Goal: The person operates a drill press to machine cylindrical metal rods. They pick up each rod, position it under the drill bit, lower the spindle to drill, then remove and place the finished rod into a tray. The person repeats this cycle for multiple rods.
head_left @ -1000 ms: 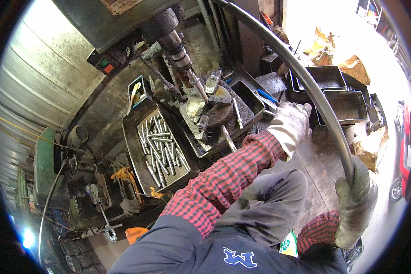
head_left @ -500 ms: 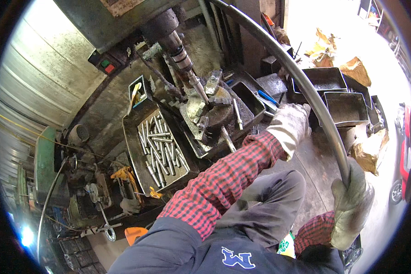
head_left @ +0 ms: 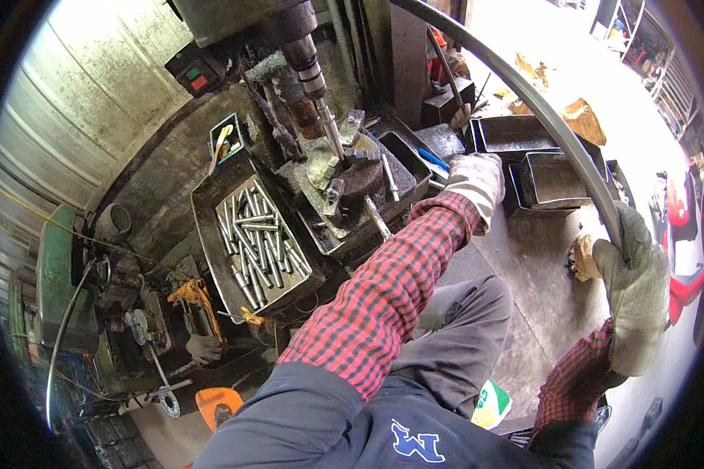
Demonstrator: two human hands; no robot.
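The person's left arm (head_left: pixel 383 285) stretches diagonally from lower left toward upper right, ending in a gloved left hand (head_left: pixel 477 186) with its back showing and its fingertips out of sight. At far right, the right forearm (head_left: pixel 577 374) angles upward; the gloved right hand (head_left: pixel 637 289) is closed in a grip.

the grey-gloved right grip (head_left: pixel 635 293) closes around a long, curved, grey metal bar (head_left: pixel 551 114); the white-gloved left grip (head_left: pixel 477 184) curls near a slim blue object (head_left: pixel 432 159), its palm hidden. shiny cylindrical steel rods (head_left: pixel 256 227) lie jumbled in a dark rectangular metal tray (head_left: pixel 213 259).
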